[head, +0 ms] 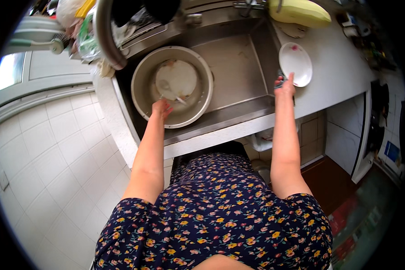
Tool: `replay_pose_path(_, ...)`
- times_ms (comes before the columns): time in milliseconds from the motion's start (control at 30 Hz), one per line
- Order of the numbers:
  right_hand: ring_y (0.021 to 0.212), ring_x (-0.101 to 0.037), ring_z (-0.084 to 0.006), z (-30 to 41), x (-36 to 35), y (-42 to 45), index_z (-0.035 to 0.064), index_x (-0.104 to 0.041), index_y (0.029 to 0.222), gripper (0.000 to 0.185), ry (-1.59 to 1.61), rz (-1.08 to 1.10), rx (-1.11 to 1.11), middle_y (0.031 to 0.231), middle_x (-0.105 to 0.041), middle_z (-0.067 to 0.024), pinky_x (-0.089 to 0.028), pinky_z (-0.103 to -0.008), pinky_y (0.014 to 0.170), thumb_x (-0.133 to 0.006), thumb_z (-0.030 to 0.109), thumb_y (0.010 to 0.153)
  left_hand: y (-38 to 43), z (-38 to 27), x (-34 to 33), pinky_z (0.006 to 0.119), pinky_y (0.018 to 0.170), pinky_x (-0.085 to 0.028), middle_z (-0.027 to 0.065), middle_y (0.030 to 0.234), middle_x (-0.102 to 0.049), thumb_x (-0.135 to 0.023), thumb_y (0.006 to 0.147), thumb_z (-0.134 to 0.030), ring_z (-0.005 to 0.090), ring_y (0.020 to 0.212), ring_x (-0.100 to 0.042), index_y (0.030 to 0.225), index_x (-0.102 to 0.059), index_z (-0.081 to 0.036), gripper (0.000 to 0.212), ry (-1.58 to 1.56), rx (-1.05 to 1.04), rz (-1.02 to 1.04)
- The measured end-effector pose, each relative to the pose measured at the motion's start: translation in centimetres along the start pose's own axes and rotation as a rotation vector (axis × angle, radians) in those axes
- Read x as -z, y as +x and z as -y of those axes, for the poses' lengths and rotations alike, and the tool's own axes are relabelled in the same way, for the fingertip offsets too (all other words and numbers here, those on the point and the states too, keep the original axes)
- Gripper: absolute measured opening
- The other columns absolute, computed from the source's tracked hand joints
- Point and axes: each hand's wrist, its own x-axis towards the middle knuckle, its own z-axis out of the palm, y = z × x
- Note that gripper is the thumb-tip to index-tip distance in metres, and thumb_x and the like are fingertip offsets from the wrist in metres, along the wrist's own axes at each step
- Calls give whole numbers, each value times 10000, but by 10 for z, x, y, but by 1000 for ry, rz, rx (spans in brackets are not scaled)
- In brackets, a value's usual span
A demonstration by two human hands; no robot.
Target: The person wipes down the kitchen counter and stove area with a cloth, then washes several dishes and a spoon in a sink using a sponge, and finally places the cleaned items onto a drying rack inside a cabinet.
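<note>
In the stainless steel sink (229,67) stands a large round metal basin (207,84). A white plate (180,76) and a white spoon (172,89) lie inside it, in what looks like water. My left hand (161,108) is over the basin's near left rim, fingers loosely apart, with nothing visible in it. On the right, my right hand (285,86) grips the near end of a white oval dish (295,62) with a pink flower motif, thumb on top, at the sink's right edge over the counter. A dark grey-green cloth or scrubber (279,82) is also in that hand.
A peeled pale green gourd or squash (300,12) lies at the back right, over a round board or plate (292,29). The curved metal pipe (106,37) rises at the upper left near plastic bags (88,37). The white counter (337,67) extends rightward.
</note>
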Motion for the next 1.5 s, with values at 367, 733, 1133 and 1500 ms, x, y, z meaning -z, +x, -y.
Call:
replay_pose_path(367, 519, -504, -95, -30, 1, -55, 70, -567, 864, 315, -186, 107, 86, 708, -572, -23, -378, -216, 400, -587, 383, 858, 39, 13, -14, 418, 804, -457, 139, 1011, -580, -664, 722, -273, 284, 955, -559, 1023, -590, -47, 384, 536, -347, -255)
replay_pose_path(733, 805, -580, -193, -223, -78, -146, 13, -370, 1234, 470, -625, 869, 336, 1057, -528, -130, -456, -296, 759, -530, 98, 801, 10, 17, -47, 359, 580, -495, 126, 807, -632, -568, 792, -272, 264, 672, -618, 912, -614, -36, 269, 697, -348, -75)
replay_pose_path(1133, 848, -558, -146, -263, -79, -193, 26, -480, 1151, 346, -513, 948, -310, 1034, -564, -67, -467, -299, 724, -586, 113, 833, -103, -6, -11, 210, 374, -155, -50, 548, -333, -356, 968, -268, 51, 421, -219, 942, -487, -89, 223, -90, -86, 446)
replay_pose_path(1500, 599, -548, -99, -260, -109, -162, 43, -605, 858, 168, -1131, 985, 490, 688, -587, -6, -456, -262, 517, -620, 209, 832, -135, -25, 1, 205, 361, -144, -67, 525, -296, -371, 956, -217, 38, 408, -197, 917, -505, -47, 220, 17, -30, 485)
